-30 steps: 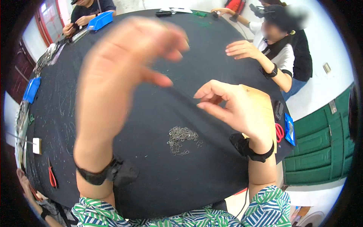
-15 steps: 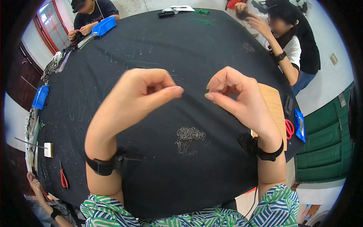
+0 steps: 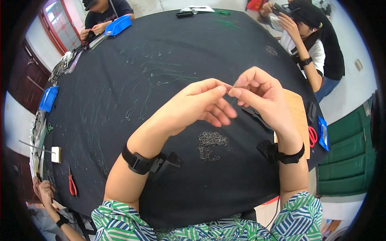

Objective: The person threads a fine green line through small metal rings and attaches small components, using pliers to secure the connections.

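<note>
Over the middle of the table my left hand (image 3: 189, 106) and my right hand (image 3: 267, 98) meet at the fingertips. My left thumb presses on the index finger, whose tip reaches my right hand's pinch; the other left fingers hang loosely bent. My right thumb and index finger are pinched together, the rest curled. Whatever lies between the fingertips is too small to make out. Below the hands sits a pile of small metal fishhooks (image 3: 211, 142) on the black tablecloth (image 3: 193, 184). Thin green lines (image 3: 173, 76), some with hooks on the ends, lie to the left and beyond.
To the right are a dark tool (image 3: 256, 116), a wooden board (image 3: 295, 116), red-handled scissors (image 3: 312, 136) and a blue packet (image 3: 323, 134). Red-handled pliers (image 3: 72, 184) and a white block (image 3: 56, 154) lie left. Blue bins (image 3: 118, 26) stand along the edge. Other people sit around the table.
My left hand has moved right, so its fingertips now meet those of my right hand; before, the two were apart. The view has shifted slightly.
</note>
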